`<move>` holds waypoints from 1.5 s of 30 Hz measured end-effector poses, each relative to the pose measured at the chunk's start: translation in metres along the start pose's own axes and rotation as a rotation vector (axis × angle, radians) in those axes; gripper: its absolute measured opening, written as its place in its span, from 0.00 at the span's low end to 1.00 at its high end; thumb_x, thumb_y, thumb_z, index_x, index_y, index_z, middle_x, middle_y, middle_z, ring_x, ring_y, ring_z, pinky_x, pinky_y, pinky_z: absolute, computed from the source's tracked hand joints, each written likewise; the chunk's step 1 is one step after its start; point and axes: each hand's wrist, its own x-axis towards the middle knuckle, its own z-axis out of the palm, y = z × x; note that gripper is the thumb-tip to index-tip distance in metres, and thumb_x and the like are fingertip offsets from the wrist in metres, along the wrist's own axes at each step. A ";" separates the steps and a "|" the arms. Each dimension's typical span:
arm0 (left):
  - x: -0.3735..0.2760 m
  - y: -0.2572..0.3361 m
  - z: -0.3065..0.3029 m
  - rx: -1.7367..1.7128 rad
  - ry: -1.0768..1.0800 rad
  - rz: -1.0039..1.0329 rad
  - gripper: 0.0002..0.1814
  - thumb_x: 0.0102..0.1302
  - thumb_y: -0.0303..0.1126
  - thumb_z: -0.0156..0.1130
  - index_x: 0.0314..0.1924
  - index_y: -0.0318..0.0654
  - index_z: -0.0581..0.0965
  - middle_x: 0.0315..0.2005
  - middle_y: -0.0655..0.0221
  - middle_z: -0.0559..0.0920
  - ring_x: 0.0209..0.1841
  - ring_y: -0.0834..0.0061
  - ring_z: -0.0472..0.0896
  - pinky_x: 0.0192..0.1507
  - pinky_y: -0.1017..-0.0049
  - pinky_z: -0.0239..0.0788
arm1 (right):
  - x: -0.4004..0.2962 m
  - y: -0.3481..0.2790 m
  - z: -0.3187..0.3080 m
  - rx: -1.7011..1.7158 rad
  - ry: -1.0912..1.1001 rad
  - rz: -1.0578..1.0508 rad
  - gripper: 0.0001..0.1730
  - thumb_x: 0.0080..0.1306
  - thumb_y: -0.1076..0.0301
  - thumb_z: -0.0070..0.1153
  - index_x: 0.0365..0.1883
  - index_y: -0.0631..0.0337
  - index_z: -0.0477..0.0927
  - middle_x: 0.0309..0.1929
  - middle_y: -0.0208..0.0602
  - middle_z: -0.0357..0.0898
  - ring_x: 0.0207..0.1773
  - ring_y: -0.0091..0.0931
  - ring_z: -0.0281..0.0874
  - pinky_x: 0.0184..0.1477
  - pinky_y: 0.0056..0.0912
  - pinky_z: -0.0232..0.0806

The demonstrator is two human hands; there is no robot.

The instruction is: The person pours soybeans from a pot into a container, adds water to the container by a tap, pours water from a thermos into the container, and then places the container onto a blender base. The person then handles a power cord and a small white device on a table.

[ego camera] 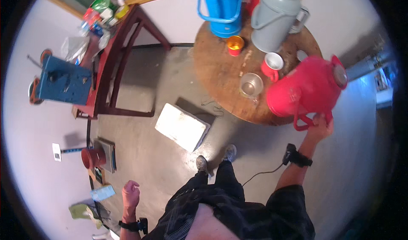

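Observation:
My right hand (pixel 322 128) grips the handle of a red thermos flask (pixel 306 87), which is over the right edge of a round wooden table (pixel 216 71). Left of the flask are a clear cup (pixel 251 85) and a red mug with a white inside (pixel 272 64). Farther back on the table are a small red cup with an orange inside (pixel 235 45), a grey thermos (pixel 271 23) and a blue thermos (pixel 225 13). My left hand (pixel 131 193) hangs over the floor at the lower left, fingers curled, holding nothing that I can see.
A white block (pixel 182 127) lies on the floor before my feet. At the left, a dark red wooden table (pixel 103 68) bears a blue metal box (pixel 65 80) and plastic bags (pixel 75 47). A red bucket (pixel 93 157) is by the left wall. A cable (pixel 263 172) runs from my right wrist strap.

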 end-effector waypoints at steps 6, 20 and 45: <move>-0.001 0.021 0.000 -0.023 0.086 0.117 0.12 0.45 0.16 0.47 0.29 0.37 0.76 0.23 0.60 0.73 0.30 0.61 0.74 0.33 0.69 0.66 | 0.028 0.027 -0.049 -0.019 -0.030 0.090 0.12 0.60 0.75 0.50 0.42 0.71 0.75 0.23 0.30 0.68 0.25 0.20 0.62 0.26 0.23 0.56; -0.022 -0.155 -0.018 -0.284 0.343 -0.025 0.16 0.45 0.13 0.45 0.29 0.38 0.77 0.27 0.61 0.74 0.34 0.62 0.75 0.37 0.69 0.68 | -0.103 -0.084 0.035 -0.740 0.148 -0.501 0.14 0.69 0.65 0.49 0.47 0.66 0.74 0.42 0.45 0.76 0.42 0.34 0.74 0.46 0.36 0.67; 0.215 -0.477 -0.280 -0.768 0.340 0.101 0.04 0.58 0.21 0.56 0.34 0.35 0.76 0.29 0.67 0.76 0.31 0.77 0.74 0.33 0.79 0.65 | -0.715 -0.090 0.646 -0.047 -1.476 0.367 0.05 0.61 0.76 0.49 0.34 0.66 0.76 0.22 0.29 0.72 0.26 0.19 0.69 0.30 0.20 0.63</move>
